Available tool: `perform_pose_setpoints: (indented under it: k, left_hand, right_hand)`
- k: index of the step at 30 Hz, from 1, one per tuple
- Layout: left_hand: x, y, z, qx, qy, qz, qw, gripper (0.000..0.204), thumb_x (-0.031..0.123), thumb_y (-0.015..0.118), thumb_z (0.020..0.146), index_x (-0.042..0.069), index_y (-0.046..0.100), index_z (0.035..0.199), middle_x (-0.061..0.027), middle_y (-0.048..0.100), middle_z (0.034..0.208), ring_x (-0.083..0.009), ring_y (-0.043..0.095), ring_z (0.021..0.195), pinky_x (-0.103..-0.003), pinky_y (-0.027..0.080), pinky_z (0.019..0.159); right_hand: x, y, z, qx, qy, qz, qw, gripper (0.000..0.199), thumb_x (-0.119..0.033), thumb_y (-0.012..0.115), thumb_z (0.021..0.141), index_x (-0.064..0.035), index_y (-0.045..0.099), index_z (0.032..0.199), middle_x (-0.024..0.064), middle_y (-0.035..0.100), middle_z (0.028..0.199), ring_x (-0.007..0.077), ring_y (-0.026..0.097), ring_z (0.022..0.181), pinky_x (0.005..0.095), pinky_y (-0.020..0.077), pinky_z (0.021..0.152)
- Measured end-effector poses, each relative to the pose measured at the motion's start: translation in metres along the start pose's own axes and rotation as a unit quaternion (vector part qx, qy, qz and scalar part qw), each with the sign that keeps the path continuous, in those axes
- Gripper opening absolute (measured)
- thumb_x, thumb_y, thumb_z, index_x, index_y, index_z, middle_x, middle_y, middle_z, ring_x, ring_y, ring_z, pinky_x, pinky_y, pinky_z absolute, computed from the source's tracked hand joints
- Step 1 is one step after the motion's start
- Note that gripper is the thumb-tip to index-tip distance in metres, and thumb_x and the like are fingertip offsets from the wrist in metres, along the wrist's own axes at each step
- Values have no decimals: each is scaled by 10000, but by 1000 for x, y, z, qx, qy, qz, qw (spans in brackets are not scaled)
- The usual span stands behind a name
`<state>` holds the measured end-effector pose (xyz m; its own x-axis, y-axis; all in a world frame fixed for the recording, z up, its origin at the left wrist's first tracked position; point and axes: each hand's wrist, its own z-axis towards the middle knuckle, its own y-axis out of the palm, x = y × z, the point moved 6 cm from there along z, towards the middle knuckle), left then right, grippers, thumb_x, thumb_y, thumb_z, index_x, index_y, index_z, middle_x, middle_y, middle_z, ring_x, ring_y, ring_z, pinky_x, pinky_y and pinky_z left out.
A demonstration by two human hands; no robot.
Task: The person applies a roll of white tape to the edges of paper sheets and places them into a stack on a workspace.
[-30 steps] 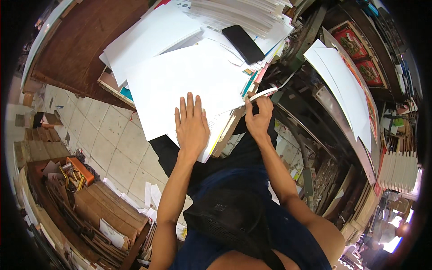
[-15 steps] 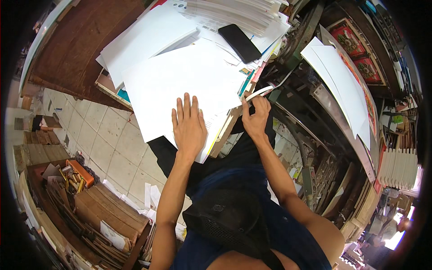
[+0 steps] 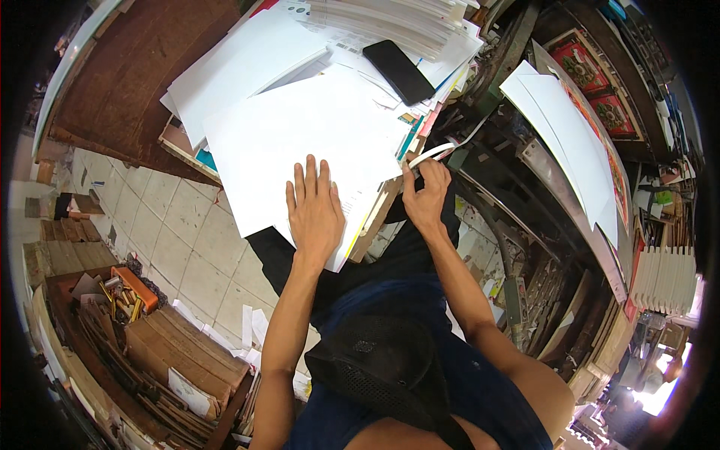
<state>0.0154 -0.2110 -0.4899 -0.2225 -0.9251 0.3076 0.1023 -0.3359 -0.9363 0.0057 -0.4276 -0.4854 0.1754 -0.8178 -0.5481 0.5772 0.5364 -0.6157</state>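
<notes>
My left hand lies flat, fingers stretched, on a large white sheet of paper at the near edge of a paper stack. At the stack's right edge, my right hand is closed, thumb and fingers pinched around a narrow white curved band. Whether the band is a tape roll or a loose strip I cannot tell, since my fingers cover part of it. A black phone rests on papers beyond the sheet. Another pile of white sheets lies at the far left.
White bundles stand at the back. On the right is dark machinery with white sheets on it. An orange box of small metal pieces sits by wooden boards at lower left, beside the tiled floor.
</notes>
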Motion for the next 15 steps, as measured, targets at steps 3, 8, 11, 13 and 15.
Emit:
perform_pose_setpoints:
  k: [3, 8, 11, 13, 15]
  left_hand:
    - [-1, 1, 0, -2, -1, 2, 1000, 495, 244, 377, 1066, 39, 409, 1514, -163, 308, 1622, -356, 239, 1515, -509, 173, 1230]
    - [-1, 2, 0, -6, -4, 3, 1000, 495, 250, 362, 1071, 39, 407, 1516, -161, 307, 1623, -355, 237, 1515, -508, 170, 1232]
    - [-1, 1, 0, -4, -3, 2, 1000, 492, 249, 360, 1071, 38, 411, 1513, -163, 309, 1622, -357, 236, 1516, -511, 172, 1231]
    - [-1, 1, 0, -3, -2, 1, 1000, 491, 249, 361, 1071, 38, 412, 1512, -164, 310, 1621, -358, 237, 1515, -513, 173, 1230]
    - [0, 1, 0, -2, 0, 0, 1000, 491, 249, 363, 1071, 37, 413, 1511, -165, 310, 1621, -359, 238, 1514, -515, 175, 1230]
  right_hand:
    - [0, 0, 0, -4, 5, 9, 1000, 176, -92, 705, 886, -49, 705, 1056, 82, 633, 977, 262, 579, 1001, 429, 341, 999]
    - [-1, 0, -1, -5, 9, 11, 1000, 181, -87, 701, 887, -53, 709, 1064, 78, 638, 990, 262, 580, 1011, 429, 336, 1001]
    - [-1, 0, 0, -4, 8, 10, 1000, 184, -80, 701, 880, -51, 708, 1062, 77, 639, 998, 263, 580, 1013, 428, 337, 1000]
    - [0, 0, -1, 0, 5, 10, 1000, 169, -79, 708, 868, -49, 697, 1034, 78, 639, 999, 264, 581, 1011, 428, 339, 993]
    - [3, 2, -3, 1, 3, 3, 1000, 155, -79, 711, 862, -46, 688, 1012, 82, 639, 999, 264, 582, 1010, 426, 338, 992]
